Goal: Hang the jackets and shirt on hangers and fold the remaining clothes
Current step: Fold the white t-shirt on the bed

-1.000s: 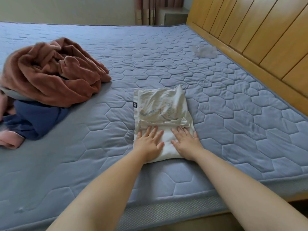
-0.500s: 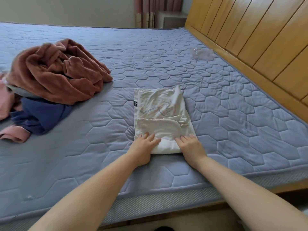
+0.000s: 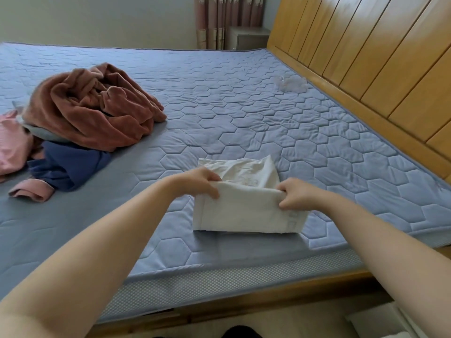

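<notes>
We logged both hands on the white garment (image 3: 244,213). The left hand (image 3: 200,182) gripped the left end of its raised edge, fingers curled over the cloth. The right hand (image 3: 296,195) pinched the right end the same way. The garment sat between and just under the two hands, on the mattress (image 3: 268,113) near its front edge. The near part was lifted and the far part lay flat beyond the knuckles.

We judged this a fold in progress: the piece was already narrowed to a strip and one more fold looked about half made.

Well off to the left of the left hand and farther out lay a loose heap. A brown garment (image 3: 97,106) was on top, a navy garment (image 3: 66,167) under it and a pink garment (image 3: 12,142) at the far left. All were crumpled, none folded and none hung.

We saw no hangers in view and no finished stack either, so we rated the task as early, with the hanging not begun as far as visible and most of the folding left.

Far beyond the right hand a clear plastic item (image 3: 291,84) lay by the headboard (image 3: 366,57). We could not tell what it was.
</notes>
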Demonstrator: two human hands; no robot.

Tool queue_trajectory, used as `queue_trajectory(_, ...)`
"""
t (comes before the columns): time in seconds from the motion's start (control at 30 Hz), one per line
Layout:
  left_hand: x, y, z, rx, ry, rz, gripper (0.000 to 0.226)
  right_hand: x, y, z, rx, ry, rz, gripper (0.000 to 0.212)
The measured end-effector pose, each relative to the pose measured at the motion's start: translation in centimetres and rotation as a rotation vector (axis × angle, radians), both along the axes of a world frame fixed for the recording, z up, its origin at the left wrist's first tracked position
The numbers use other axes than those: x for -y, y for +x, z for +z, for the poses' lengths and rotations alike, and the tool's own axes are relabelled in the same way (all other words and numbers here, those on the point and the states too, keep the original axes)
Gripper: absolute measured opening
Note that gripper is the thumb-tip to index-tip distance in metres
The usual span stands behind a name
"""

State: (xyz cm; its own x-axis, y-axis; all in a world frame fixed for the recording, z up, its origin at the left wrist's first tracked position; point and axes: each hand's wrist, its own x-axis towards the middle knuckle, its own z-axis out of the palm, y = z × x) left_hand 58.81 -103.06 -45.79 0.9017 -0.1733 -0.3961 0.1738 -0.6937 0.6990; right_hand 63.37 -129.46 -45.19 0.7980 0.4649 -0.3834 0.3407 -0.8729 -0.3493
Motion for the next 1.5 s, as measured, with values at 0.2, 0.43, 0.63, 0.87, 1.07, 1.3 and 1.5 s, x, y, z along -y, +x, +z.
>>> queue_trajectory(0.2, -1.0, 2.5, -2.6, 0.171, -0.239, 0.531, 0.031, -0.5, 3.3, -1.5, 0.179, 0.38, -0.356, 0.021)
queue_trajectory(0.43, -1.9, 7.7, -4.2, 0.393, -0.147, 0.753, 0.037, -4.5, 10.0, -2.4, 0.376, 0.459, -0.473, 0.044)
queue_trajectory(0.63, 1.8, 7.9, -7.2, 0.607, 0.577, 0.14, 0.05, -7.2, 9.5, -7.6, 0.675, 0.403, -0.286, 0.044)
queue_trajectory(0.87, 1.4, 10.8, -12.3, 0.385, 0.65, 0.028, 0.057, -8.2, 11.2, -12.7, 0.427, -0.095, -0.06, 0.054)
queue_trajectory(1.07, 1.4, 11.8, -13.4, 0.409, 0.676, 0.078, 0.056, -8.5, 12.5, -13.6, 0.417, -0.089, -0.065, 0.055)
queue_trajectory(1.3, 1.0, 12.4, -13.7, 0.543, 0.675, 0.163, 0.074, -8.6, 13.0, -13.9, 0.617, -0.014, -0.057, 0.053)
queue_trajectory(1.5, 0.9, 14.4, -13.0, 0.48, 0.738, 0.208, 0.069, -9.6, 14.0, -14.2, 0.701, 0.086, -0.157, 0.033)
